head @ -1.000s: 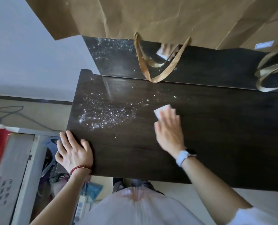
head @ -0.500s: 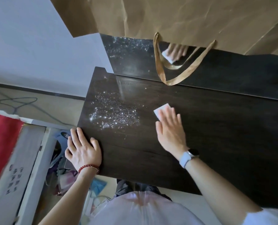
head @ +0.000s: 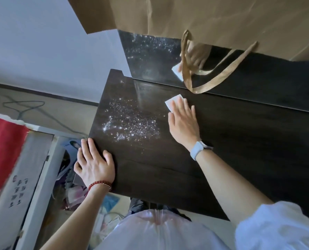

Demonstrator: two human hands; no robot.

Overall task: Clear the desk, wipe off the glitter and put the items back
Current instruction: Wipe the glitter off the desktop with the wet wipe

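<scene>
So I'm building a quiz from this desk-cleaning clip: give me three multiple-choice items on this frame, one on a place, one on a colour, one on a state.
1. Where does the glitter patch lie relative to the white wipe?
A. toward the desk's left end
B. toward its right end
C. under the wipe

2. What colour is the bead bracelet on the left hand?
A. blue
B. red
C. white

3. What is the right hand doing?
A. hanging above the desk, empty
B. pinching the bag handle
C. pressing flat on the wipe

Answers:
1 A, the sparkles sit on the dark desk between the wipe and the desk's left edge.
2 B, red beads circle that wrist.
3 C, its fingers lie spread on the wipe, with only one corner showing; the paper bag and its handle are beyond it.
</scene>
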